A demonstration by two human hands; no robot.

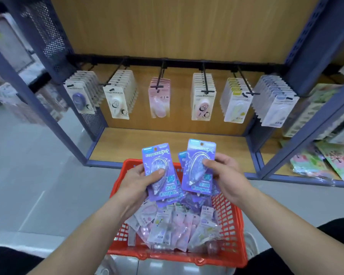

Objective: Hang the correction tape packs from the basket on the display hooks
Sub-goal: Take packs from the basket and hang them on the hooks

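Holding purple correction tape packs in both hands above the red basket (233,231).

The left hand (134,182) grips a small stack of purple packs (157,165), thumb pressed on the front one. The right hand (227,172) grips another purple pack (197,167), thumb on its clear blister, with more purple packs tucked just behind. Both lots are upright over the far end of the basket, where loose packs (167,227) in pink, white and lilac lie heaped. Farther off, black display hooks (205,81) on a rail carry rows of hanging packs (202,104) against a wooden back panel (177,26).
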